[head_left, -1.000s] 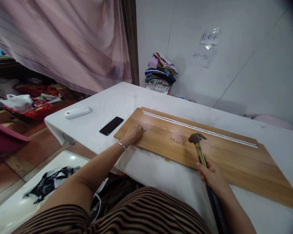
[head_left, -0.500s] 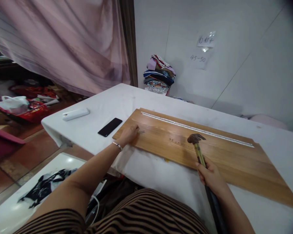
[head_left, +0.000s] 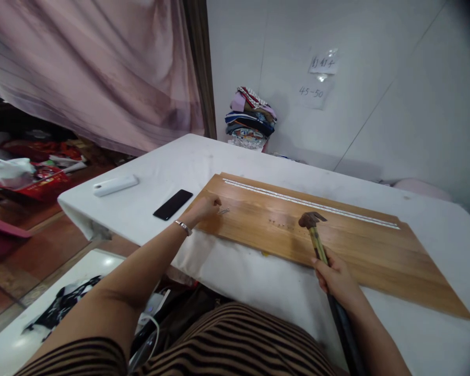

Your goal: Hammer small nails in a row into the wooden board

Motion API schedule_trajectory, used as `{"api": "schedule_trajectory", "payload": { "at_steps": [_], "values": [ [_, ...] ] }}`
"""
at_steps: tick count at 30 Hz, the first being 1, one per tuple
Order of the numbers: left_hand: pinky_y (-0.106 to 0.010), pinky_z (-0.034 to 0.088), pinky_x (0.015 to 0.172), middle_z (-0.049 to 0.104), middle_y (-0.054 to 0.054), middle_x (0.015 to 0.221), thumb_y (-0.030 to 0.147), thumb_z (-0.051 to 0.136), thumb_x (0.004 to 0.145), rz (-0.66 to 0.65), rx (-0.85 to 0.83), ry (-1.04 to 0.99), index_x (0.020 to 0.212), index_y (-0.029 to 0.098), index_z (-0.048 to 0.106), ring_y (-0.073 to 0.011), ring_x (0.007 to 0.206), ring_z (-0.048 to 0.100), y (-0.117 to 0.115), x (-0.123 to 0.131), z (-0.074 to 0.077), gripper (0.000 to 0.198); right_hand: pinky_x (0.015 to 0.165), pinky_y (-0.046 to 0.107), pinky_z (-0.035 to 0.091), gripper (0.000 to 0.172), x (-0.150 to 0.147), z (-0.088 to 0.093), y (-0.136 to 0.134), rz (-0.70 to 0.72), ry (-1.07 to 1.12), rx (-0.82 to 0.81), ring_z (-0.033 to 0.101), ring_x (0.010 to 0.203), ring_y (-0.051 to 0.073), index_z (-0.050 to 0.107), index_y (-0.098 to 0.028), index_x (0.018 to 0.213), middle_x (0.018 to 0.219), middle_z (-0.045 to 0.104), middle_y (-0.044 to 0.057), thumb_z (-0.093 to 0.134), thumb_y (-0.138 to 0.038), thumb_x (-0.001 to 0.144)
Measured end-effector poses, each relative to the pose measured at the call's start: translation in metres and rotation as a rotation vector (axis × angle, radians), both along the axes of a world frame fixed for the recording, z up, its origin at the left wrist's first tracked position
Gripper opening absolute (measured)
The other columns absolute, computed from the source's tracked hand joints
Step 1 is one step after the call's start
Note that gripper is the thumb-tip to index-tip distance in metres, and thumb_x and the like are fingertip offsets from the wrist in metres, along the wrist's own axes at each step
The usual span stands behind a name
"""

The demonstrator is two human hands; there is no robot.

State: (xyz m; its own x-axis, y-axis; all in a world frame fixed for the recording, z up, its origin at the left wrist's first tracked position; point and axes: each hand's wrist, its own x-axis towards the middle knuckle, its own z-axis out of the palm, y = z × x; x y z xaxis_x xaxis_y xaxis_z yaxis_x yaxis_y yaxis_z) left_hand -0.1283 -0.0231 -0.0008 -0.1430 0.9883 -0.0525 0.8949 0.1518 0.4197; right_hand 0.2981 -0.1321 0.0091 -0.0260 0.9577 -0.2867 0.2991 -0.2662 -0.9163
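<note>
A brown wooden board [head_left: 360,245] lies on the white-covered table, with two white strips [head_left: 309,202] along its far side. Several small nails [head_left: 282,225] stand in a row near its middle. My left hand [head_left: 208,207] is over the board's left end, its fingers bent together; what they hold, if anything, is too small to make out. Loose nails [head_left: 224,211] lie just right of it. My right hand [head_left: 334,274] is wrapped round the handle of a claw hammer [head_left: 316,237], whose rusty head is above the board, right of the nail row.
A black phone [head_left: 173,204] and a white cylindrical object [head_left: 116,185] lie on the table [head_left: 168,156] to the left. Folded clothes [head_left: 250,117] are stacked by the wall. A lower white surface [head_left: 102,258] with dark cloth is at the lower left.
My left hand has shifted slightly up, away from the loose nails, which show more fully. My right hand keeps the hammer nearly in place. The whole view has shifted a little.
</note>
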Motion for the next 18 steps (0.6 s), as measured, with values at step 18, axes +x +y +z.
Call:
{"api": "schedule_trajectory", "payload": {
  "at_steps": [18],
  "values": [
    [-0.033,0.058,0.088,0.084,-0.01,0.112,0.036,0.066,0.095,-0.003,0.033,0.01,0.102,0.021,0.077,-0.0249,0.101,0.077,-0.015,0.025,-0.012,0.02,0.039,0.023,0.029,0.039,0.005,-0.003,0.006,-0.017,0.011,0.005,0.039,0.035,0.011,0.052,-0.028,0.091,0.046,0.044,-0.012,0.067,-0.057,0.071]
  ]
}}
